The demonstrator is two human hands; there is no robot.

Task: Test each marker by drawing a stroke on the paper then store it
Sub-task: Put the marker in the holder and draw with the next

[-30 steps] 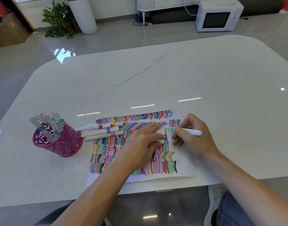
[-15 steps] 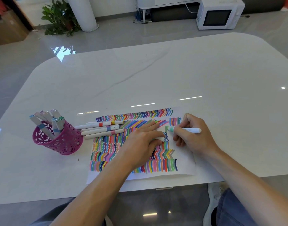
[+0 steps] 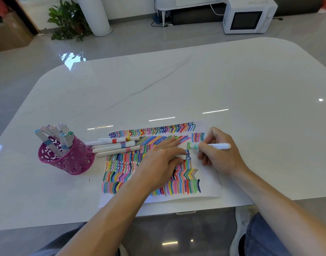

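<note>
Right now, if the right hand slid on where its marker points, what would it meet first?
Probably the fingers of the left hand, pressing the striped white paper, pinching a white cap, close ahead of the green-tipped white marker.

White, glossy counter (image 3: 195,80), rounded at the corners, with a faint grey vein. Beyond it, on the grey tiled floor (image 3: 20,80): white microwave (image 3: 248,15) at far right, leafy potted plant (image 3: 66,21) at far left, just beside a tall white cylinder (image 3: 94,15). Cardboard box (image 3: 9,34) at the left edge. Cables (image 3: 156,17) under a white cabinet (image 3: 186,4).
</note>
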